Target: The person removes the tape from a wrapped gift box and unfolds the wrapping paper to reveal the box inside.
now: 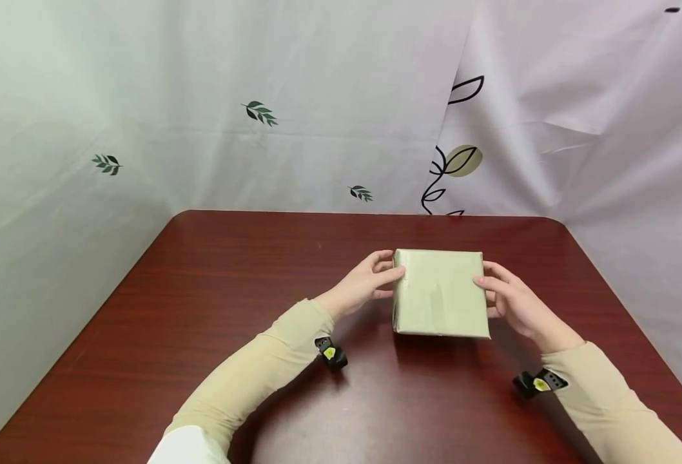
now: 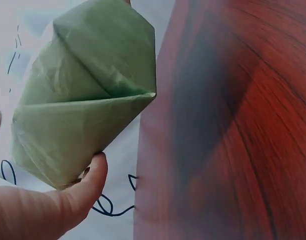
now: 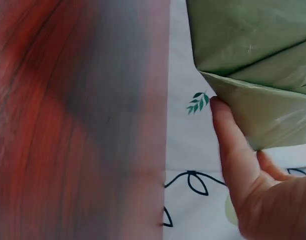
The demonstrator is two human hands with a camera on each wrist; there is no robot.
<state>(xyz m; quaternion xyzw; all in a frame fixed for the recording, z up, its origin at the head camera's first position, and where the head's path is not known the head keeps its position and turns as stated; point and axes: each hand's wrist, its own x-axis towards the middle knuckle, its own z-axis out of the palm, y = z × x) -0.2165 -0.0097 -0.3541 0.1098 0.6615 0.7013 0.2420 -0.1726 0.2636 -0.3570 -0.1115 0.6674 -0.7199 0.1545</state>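
Observation:
A box wrapped in pale green paper (image 1: pixel 442 296) is held between both hands, tilted, with its broad taped face toward the head camera. A strip of tape runs down the middle of that face. My left hand (image 1: pixel 370 280) grips its left side, thumb on the front edge and the other fingers behind. On the opposite side my right hand (image 1: pixel 512 296) holds it the same way. Folded paper ends show on the box (image 2: pixel 78 105) in the left wrist view and on the box (image 3: pixel 267 90) in the right wrist view. Its far face is hidden.
Beneath the box lies a dark red wood-grain table (image 1: pixel 248 270) with rounded far corners. White curtains (image 1: pixel 318 77) with leaf prints hang behind and beside it. Each wrist wears a black strap camera, one (image 1: pixel 331 353) on the left and one (image 1: pixel 538 383) on the right.

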